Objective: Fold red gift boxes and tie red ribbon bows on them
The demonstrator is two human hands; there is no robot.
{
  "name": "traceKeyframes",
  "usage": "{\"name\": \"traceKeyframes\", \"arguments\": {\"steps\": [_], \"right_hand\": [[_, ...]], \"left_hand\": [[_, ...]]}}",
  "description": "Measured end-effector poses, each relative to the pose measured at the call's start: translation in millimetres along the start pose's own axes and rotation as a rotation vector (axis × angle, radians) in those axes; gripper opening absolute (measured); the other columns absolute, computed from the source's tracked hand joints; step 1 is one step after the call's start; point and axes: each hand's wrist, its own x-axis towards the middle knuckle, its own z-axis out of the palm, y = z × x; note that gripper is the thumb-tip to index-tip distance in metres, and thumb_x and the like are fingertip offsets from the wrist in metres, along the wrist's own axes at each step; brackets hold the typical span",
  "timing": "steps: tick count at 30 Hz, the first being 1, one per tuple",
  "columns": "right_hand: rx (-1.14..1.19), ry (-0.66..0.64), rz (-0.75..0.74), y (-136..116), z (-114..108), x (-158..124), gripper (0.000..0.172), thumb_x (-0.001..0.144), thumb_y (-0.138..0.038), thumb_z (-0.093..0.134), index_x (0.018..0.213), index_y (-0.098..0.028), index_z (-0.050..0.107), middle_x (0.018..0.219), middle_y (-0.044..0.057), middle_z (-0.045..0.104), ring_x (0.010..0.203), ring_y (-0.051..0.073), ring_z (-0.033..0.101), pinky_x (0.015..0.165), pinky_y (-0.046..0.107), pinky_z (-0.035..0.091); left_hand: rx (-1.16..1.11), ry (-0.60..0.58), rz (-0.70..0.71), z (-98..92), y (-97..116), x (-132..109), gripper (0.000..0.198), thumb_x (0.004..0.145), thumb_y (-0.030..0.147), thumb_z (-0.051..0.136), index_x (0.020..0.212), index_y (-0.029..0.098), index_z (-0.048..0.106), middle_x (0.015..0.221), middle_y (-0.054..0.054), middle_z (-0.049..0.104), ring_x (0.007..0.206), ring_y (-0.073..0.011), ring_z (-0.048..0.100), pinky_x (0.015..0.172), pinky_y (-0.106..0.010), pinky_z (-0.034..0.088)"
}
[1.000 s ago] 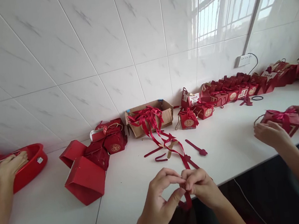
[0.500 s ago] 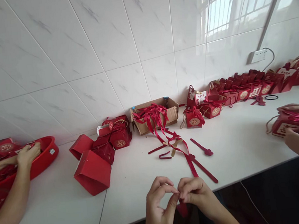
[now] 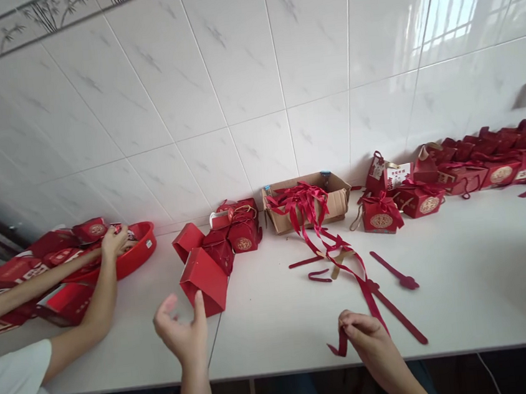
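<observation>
My left hand is raised just in front of a plain red gift box, its fingers and thumb apart with nothing in them. Whether the thumb touches the box I cannot tell. Over the table's front edge, my right hand pinches a bent dark red strap, whose loose end hangs to the left. Beyond that hand, red ribbons trail out of a cardboard box. Flat dark red straps lie on the table around the ribbon ends.
At left, a co-worker's hands reach over a red plastic basin among several red boxes. Tied gift boxes line the tiled wall at right. More red boxes stand left of the cardboard box.
My hands have parted: the left moved over to the red box and opened, while the right kept the strap. The view swung left, leaving the co-worker's hands at right out of view.
</observation>
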Motion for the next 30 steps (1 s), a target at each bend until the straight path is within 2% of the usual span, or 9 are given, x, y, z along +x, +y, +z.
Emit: {"name": "traceKeyframes", "arguments": {"steps": [2,4,8,16,18,21,24,26,30], "right_hand": [[-0.007,0.07,0.013,2,-4,2,0.017,0.057,-0.035,0.084,0.065,-0.023,0.074,0.073,0.004,0.061,0.071,0.017,0.054,0.065,0.028,0.047],[-0.009,0.088,0.014,2,-6,1,0.018,0.057,-0.036,0.084,0.066,-0.023,0.074,0.075,0.005,0.062,0.073,0.017,0.055,0.068,0.029,0.048],[-0.036,0.06,-0.006,-1,-8,-2,0.015,0.06,-0.035,0.082,0.067,-0.024,0.074,0.075,0.005,0.062,0.073,0.017,0.055,0.067,0.028,0.048],[-0.121,-0.032,-0.093,-24,-9,-7,0.005,0.07,-0.03,0.076,0.07,-0.026,0.073,0.072,0.003,0.058,0.071,0.016,0.053,0.064,0.027,0.045],[-0.156,-0.057,-0.123,-31,-6,-9,0.002,0.072,-0.028,0.075,0.071,-0.027,0.073,0.074,0.003,0.058,0.072,0.016,0.053,0.064,0.027,0.045],[-0.214,-0.09,-0.191,-41,0,-11,0.003,0.075,-0.026,0.072,0.073,-0.028,0.074,0.074,0.003,0.058,0.071,0.016,0.054,0.063,0.028,0.045],[-0.298,-0.144,-0.294,-48,6,-11,0.007,0.078,-0.024,0.069,0.077,-0.029,0.074,0.072,0.002,0.056,0.071,0.016,0.053,0.064,0.029,0.045],[-0.362,-0.163,-0.344,-50,9,-10,0.01,0.08,-0.024,0.067,0.079,-0.03,0.074,0.073,0.002,0.055,0.071,0.016,0.053,0.064,0.029,0.046],[-0.556,-0.077,-0.457,-46,15,-5,0.007,0.078,-0.028,0.069,0.078,-0.032,0.075,0.088,0.005,0.055,0.089,0.021,0.055,0.073,0.035,0.049]], "left_hand": [[0.056,0.002,0.033,9.3,-7,28,0.09,0.056,0.047,0.077,0.13,0.015,0.037,0.124,-0.016,0.053,0.118,-0.0312,0.049,0.096,-0.049,0.04],[0.085,-0.106,-0.028,19.4,-10,46,0.106,0.055,0.044,0.078,0.14,0.016,0.022,0.121,-0.015,0.056,0.116,-0.0307,0.052,0.096,-0.05,0.04],[0.049,-0.219,-0.135,28.2,-11,49,0.099,0.062,0.037,0.075,0.142,0.013,0.022,0.094,-0.01,0.067,0.089,-0.026,0.065,0.089,-0.047,0.047],[-0.408,-0.451,-0.158,6.8,33,-29,0.097,0.073,0.036,0.07,0.147,0.02,0.01,0.086,-0.006,0.07,0.078,-0.019,0.069,0.075,-0.032,0.055],[-0.475,-0.58,-0.189,6.6,48,-52,0.083,0.076,0.038,0.068,0.144,0.02,0.023,0.086,-0.006,0.07,0.078,-0.0191,0.069,0.074,-0.031,0.056],[-0.492,-0.801,-0.211,11.1,65,-83,0.049,0.077,0.041,0.065,0.118,0.017,0.052,0.09,-0.008,0.07,0.077,-0.0195,0.068,0.068,-0.028,0.055],[-0.479,-0.955,-0.19,16.8,77,-103,0.032,0.079,0.041,0.063,0.099,0.017,0.057,0.087,-0.006,0.068,0.074,-0.0184,0.066,0.063,-0.026,0.053],[-0.474,-1.001,-0.152,19.9,82,-112,0.027,0.081,0.04,0.061,0.096,0.018,0.058,0.088,-0.006,0.067,0.077,-0.0186,0.065,0.066,-0.026,0.053],[-0.532,-0.949,-0.065,22.4,86,-123,0.019,0.084,0.036,0.059,0.09,0.018,0.058,0.107,-0.009,0.065,0.103,-0.0224,0.061,0.086,-0.032,0.049]]}}
